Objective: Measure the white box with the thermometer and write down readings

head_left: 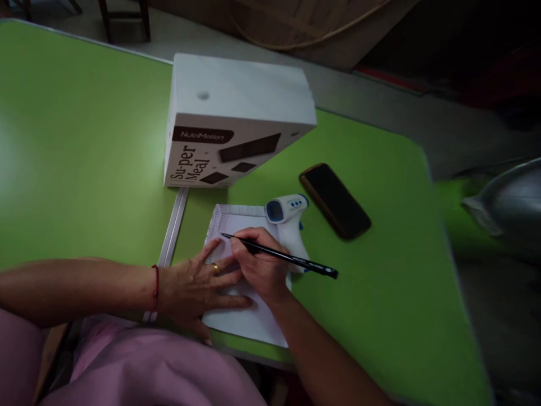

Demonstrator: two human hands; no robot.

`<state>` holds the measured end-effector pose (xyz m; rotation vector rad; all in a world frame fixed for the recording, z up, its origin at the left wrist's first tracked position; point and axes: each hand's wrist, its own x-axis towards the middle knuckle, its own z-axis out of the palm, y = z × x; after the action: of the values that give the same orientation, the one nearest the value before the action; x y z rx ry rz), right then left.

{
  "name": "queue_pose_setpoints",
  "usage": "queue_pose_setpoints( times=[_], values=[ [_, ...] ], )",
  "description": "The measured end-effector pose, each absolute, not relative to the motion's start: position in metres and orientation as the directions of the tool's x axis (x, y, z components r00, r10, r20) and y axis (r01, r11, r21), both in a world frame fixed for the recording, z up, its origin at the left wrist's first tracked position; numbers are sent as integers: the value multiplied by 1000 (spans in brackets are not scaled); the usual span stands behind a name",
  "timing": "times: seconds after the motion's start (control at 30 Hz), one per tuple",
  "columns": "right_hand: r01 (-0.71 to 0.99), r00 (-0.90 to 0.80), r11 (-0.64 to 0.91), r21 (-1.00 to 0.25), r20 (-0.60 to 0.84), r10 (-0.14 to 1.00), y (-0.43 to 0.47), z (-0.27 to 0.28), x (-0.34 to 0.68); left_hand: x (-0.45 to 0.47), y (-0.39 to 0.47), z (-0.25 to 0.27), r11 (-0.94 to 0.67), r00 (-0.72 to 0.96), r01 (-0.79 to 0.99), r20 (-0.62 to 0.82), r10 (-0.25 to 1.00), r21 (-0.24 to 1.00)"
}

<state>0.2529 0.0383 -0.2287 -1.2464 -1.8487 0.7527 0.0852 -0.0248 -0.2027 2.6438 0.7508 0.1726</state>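
My right hand (262, 268) grips a black pen (296, 259), its tip close to the upper left of a white sheet of paper (249, 324). I cannot tell if the tip touches the paper. Spread flat across the sheet's left side lies my left hand (200, 287), fingers apart, with a gold ring and a red string bracelet. A white and blue infrared thermometer (287, 211) rests on the sheet's upper right edge, partly behind my right hand. Faint print or writing shows along the paper's top and left margins.
Beyond the paper, a white "Su-per Meal" box (243, 90) stands on the green table (380, 316). A dark phone (336, 200) in a brown case lies to the right. A metal strip (174, 225) crosses the table. A dark stool (125, 17) stands on the floor behind.
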Motion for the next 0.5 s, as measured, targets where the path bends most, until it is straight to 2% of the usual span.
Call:
queue_pose_setpoints(
  times=[0.5],
  values=[
    [480, -169, 347, -806, 303, 938, 38, -231, 254, 84, -25, -202, -787, 852, 481, 6, 524, 387]
  ],
)
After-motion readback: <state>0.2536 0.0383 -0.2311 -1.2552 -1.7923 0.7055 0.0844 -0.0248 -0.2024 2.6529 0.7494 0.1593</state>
